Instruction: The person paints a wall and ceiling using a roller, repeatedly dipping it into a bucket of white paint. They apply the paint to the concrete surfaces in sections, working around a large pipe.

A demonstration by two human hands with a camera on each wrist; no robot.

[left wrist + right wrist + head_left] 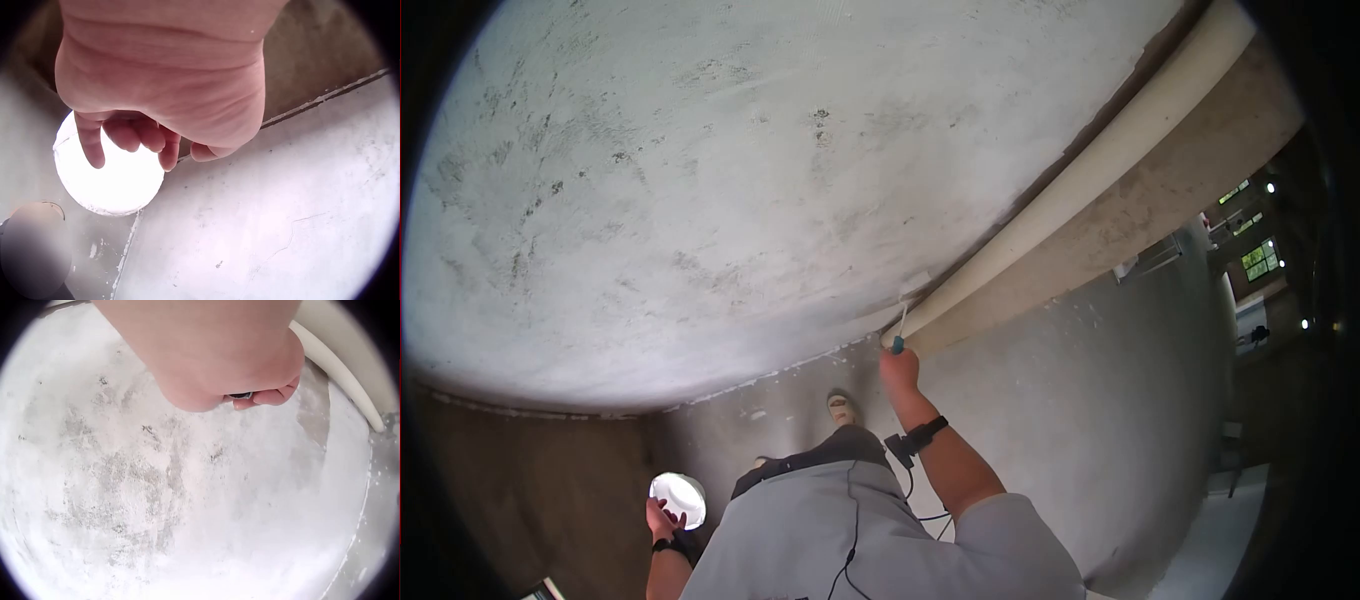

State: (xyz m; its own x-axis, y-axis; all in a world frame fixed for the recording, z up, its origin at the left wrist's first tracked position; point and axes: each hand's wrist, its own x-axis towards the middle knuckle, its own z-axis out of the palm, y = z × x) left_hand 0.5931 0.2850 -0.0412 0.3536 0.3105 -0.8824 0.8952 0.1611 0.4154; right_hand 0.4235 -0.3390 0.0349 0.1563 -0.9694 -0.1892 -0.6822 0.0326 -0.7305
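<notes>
The right hand [899, 370] grips the green handle [897, 345] of a thin tool, whose pale end lies at the foot of the white-smeared wall [700, 200], beside its right edge. In the right wrist view the curled fingers [275, 395] close round a dark handle end [240, 396]; the rest of the tool is hidden. Low at the left, the left hand [662, 516] holds a white bowl [678, 500] with its fingers over the near side. The left wrist view shows those fingers bent against the bright white bowl [112, 178].
A pale rounded edge strip [1080, 170] runs along the wall's right side. Grey floor [1040, 400] lies below, with white specks along the wall's foot. A sandalled foot [840, 407] stands close to the wall. Cables hang over the grey shirt. A brown surface [530, 470] is at the left.
</notes>
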